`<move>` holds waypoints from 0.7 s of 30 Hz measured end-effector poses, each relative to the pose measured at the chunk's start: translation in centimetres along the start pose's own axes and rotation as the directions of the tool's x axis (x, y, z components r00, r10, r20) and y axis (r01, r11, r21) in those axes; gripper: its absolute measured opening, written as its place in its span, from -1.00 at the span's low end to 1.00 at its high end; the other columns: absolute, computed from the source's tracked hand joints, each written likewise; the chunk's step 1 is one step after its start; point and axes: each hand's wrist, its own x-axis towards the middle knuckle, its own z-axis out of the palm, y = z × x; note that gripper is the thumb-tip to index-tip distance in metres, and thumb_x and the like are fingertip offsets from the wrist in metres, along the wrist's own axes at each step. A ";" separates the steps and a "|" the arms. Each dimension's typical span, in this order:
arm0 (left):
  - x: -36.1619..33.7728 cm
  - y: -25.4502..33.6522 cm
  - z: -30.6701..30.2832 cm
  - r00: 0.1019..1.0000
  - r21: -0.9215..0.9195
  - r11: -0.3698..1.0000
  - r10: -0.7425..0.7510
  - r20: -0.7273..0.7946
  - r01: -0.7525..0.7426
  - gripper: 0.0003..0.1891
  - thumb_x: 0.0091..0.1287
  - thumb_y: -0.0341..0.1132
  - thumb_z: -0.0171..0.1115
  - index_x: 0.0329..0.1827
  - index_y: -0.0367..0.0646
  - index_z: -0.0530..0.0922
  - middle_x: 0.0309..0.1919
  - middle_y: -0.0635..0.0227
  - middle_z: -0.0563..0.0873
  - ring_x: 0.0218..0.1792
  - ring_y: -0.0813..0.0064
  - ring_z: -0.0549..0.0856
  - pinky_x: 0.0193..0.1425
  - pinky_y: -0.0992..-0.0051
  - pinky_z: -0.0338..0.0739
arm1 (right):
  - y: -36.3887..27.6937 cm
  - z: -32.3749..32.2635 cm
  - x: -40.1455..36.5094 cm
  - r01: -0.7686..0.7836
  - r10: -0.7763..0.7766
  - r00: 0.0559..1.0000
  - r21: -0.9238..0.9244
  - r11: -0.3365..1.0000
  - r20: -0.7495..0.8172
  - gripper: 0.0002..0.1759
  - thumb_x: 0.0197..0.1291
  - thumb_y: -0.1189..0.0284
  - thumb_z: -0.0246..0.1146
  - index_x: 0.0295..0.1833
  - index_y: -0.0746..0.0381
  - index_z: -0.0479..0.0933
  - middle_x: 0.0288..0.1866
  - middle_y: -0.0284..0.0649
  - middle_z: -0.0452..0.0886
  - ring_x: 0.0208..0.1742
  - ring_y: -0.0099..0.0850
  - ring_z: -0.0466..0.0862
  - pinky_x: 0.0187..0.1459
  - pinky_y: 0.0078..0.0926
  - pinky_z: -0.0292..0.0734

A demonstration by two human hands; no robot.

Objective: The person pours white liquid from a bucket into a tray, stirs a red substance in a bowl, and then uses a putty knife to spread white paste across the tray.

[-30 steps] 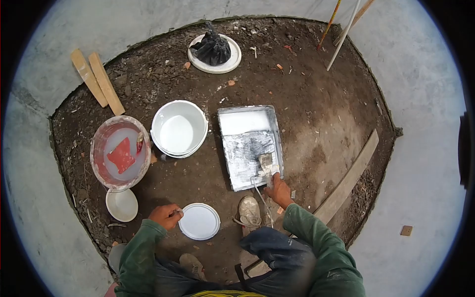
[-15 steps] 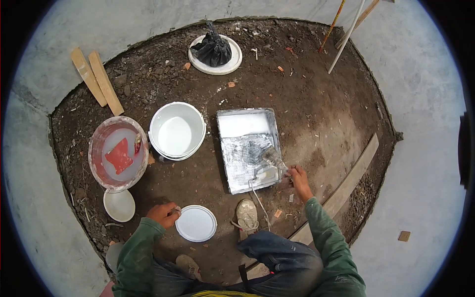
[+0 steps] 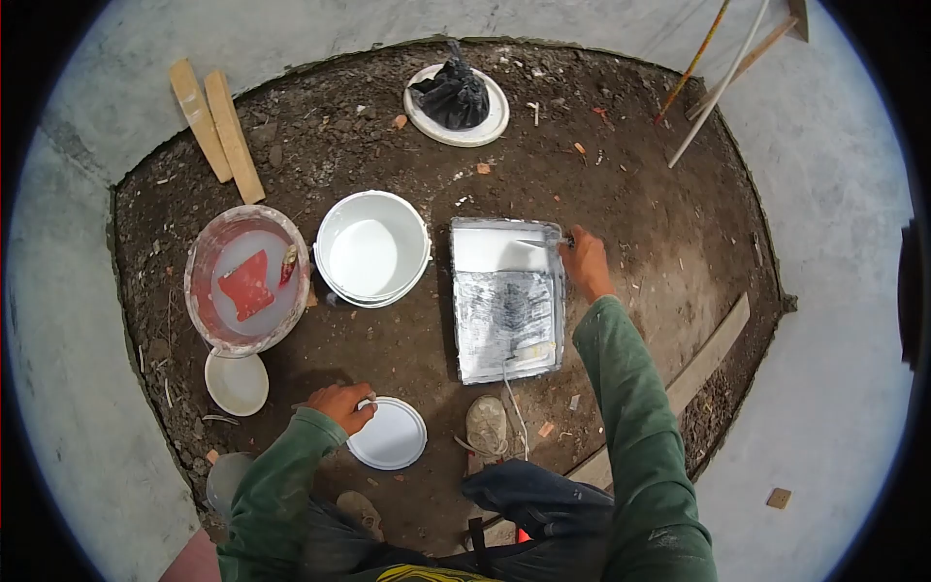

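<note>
Paint [image 3: 490, 250], white and liquid, lies in the far end of a grey, paint-smeared rectangular tray [image 3: 560, 330] on the brown dirt floor [image 3: 621, 194]. We see the right hand [image 3: 584, 260] beside the tray's far right edge, its grip closed around the handle of a flat grey brush [image 3: 535, 242] seen nearly edge-on, whose end reaches over the paint; whether it touches, we cannot tell. The left hand [image 3: 344, 407] is at the edge of a round white plastic lid [image 3: 388, 435], its grip half curled, and we cannot tell whether it has hold of anything. Left of the tray we find a round white bucket [image 3: 414, 247] with white liquid inside, and next to it a round, pale-crusted red basin [image 3: 200, 281] holding cloudy liquid
</note>
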 end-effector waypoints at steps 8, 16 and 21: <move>-0.9 0.0 0.2 1.000 0.033 0.999 -0.017 -0.012 0.017 -0.61 0.34 -0.05 0.24 0.10 -0.08 0.65 -0.36 0.07 0.79 -0.29 -0.06 0.77 -0.11 0.03 0.61 | -2.3 0.7 1.4 -0.089 0.088 0.996 -0.209 0.974 -0.014 -0.61 0.23 0.31 0.32 0.12 0.27 0.58 -0.14 0.17 0.73 -0.05 0.15 0.74 -0.03 0.03 0.66; -1.7 -0.3 0.5 0.999 0.049 0.998 0.028 -0.020 -0.027 -0.63 0.36 -0.09 0.22 0.11 -0.10 0.62 -0.40 0.09 0.78 -0.31 -0.04 0.77 -0.11 0.03 0.60 | -0.5 3.2 2.4 -0.105 0.096 0.994 -0.307 0.946 -0.044 -0.62 0.24 0.28 0.28 0.11 0.23 0.61 -0.16 0.15 0.74 -0.07 0.12 0.75 -0.04 0.02 0.68; -2.2 -0.2 0.5 0.999 0.022 0.999 0.042 -0.028 -0.041 -0.64 0.38 -0.09 0.20 0.11 -0.11 0.62 -0.43 0.11 0.78 -0.33 -0.04 0.76 -0.09 0.03 0.59 | -0.5 4.0 2.8 -0.028 0.007 0.997 -0.298 0.954 -0.071 -0.70 0.25 0.27 0.29 -0.03 0.25 0.63 -0.19 0.13 0.74 -0.12 0.12 0.75 -0.08 0.00 0.69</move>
